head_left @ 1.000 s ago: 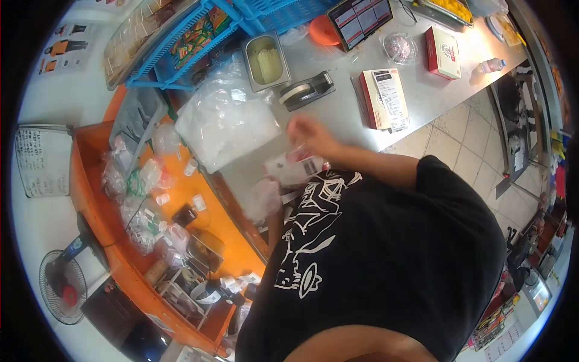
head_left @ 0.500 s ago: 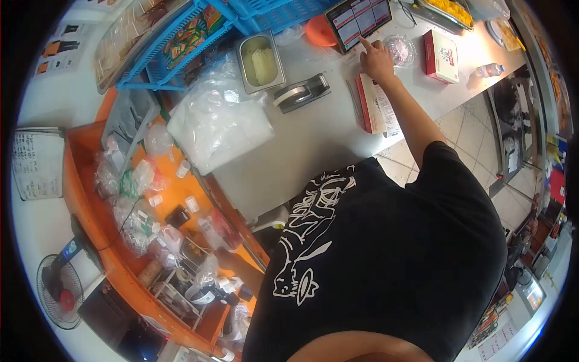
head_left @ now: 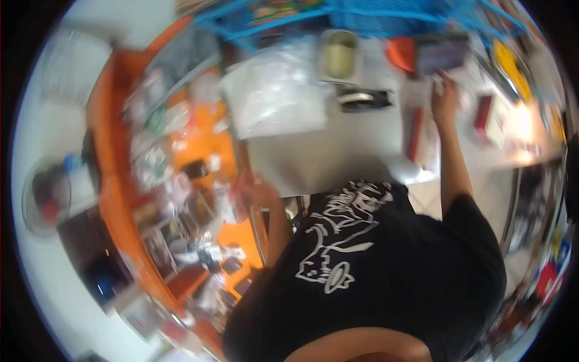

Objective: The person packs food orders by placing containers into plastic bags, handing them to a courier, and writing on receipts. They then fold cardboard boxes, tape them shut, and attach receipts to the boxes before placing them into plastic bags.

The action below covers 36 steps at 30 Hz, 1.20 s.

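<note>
My right hand reaches over the metal counter with its fingers stretched toward the lower edge of a tablet. The tablet stands at the back beside an orange-red bowl. Below that hand, a red and white box lies close to my forearm. My left hand, smeared by motion, is at the counter's left edge, next to the orange shelf. Whether it holds anything I cannot tell. A second red and white box sits right of my right hand.
A tape dispenser and a steel container stand mid-counter. Clear plastic bags are piled at its left. Blue baskets line the back. Bags and small items crowd the orange shelf. A fan is far left.
The view has turned, blurring everything and shifting the counter items rightward. My left hand has come into view beside the shelf. My right hand remains near the tablet, whose screen now looks dark.
</note>
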Each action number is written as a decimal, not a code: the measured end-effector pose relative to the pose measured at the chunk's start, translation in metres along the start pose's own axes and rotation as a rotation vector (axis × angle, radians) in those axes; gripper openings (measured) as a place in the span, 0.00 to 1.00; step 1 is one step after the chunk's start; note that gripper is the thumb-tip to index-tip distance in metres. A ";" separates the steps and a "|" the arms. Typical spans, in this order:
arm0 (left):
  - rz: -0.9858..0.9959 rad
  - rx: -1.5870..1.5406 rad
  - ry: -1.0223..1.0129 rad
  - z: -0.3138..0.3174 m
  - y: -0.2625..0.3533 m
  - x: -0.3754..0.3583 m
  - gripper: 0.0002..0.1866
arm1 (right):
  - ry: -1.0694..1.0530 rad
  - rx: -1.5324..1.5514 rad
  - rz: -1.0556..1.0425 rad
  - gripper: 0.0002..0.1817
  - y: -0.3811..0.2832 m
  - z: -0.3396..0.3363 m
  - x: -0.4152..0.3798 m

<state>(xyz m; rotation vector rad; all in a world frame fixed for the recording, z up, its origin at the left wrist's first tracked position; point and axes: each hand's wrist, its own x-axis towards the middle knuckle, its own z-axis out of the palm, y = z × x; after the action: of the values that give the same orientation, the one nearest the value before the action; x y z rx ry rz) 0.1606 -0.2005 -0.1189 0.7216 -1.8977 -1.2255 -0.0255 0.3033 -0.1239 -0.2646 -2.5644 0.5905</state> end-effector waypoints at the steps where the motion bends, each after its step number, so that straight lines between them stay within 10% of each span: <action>1: 0.070 -0.041 -0.100 0.020 0.004 0.009 0.14 | 0.107 0.035 -0.082 0.18 -0.023 -0.011 0.005; 4: 0.539 0.427 -0.382 0.074 0.045 0.076 0.19 | -0.017 0.231 -0.172 0.12 -0.137 -0.047 0.005; 7: 0.566 0.514 -0.307 0.138 0.031 0.123 0.39 | -0.253 0.549 -0.409 0.08 -0.226 -0.028 -0.004; 8: 0.268 0.477 -0.538 0.146 0.034 0.135 0.40 | -0.349 0.631 -0.484 0.08 -0.259 -0.016 -0.011; 9: 0.652 0.348 -0.451 0.160 -0.001 0.148 0.27 | -0.440 0.658 -0.502 0.07 -0.282 0.009 -0.020; 13: 0.276 0.252 -0.631 0.174 0.005 0.175 0.13 | -0.871 0.612 -0.604 0.11 -0.352 0.097 -0.045; 16: 0.281 0.134 -0.700 0.164 0.029 0.187 0.10 | -0.723 0.486 -0.760 0.13 -0.378 0.145 -0.057; 21: 0.279 -0.196 -0.688 0.153 0.024 0.203 0.11 | -0.276 0.589 -0.423 0.10 -0.406 0.132 -0.044; 26: 0.354 -0.364 -0.828 0.136 0.045 0.210 0.19 | -0.567 0.502 -0.424 0.08 -0.397 0.129 -0.010; 28: 0.308 -0.347 -0.799 0.126 0.056 0.212 0.24 | -0.197 0.465 -0.680 0.07 -0.401 0.127 0.003; 32: 0.453 -0.201 -0.669 0.126 0.044 0.197 0.38 | -0.351 0.851 -0.301 0.17 -0.388 0.129 0.025; 36: 0.278 -0.374 -0.645 0.110 0.074 0.203 0.27 | -0.223 0.976 -0.170 0.22 -0.387 0.108 0.048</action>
<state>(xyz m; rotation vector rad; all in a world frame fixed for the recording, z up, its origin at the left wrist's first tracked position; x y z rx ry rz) -0.0478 -0.2754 -0.0213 -0.1626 -2.0706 -1.6906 -0.1507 -0.0649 -0.0121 0.3664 -2.1343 1.7506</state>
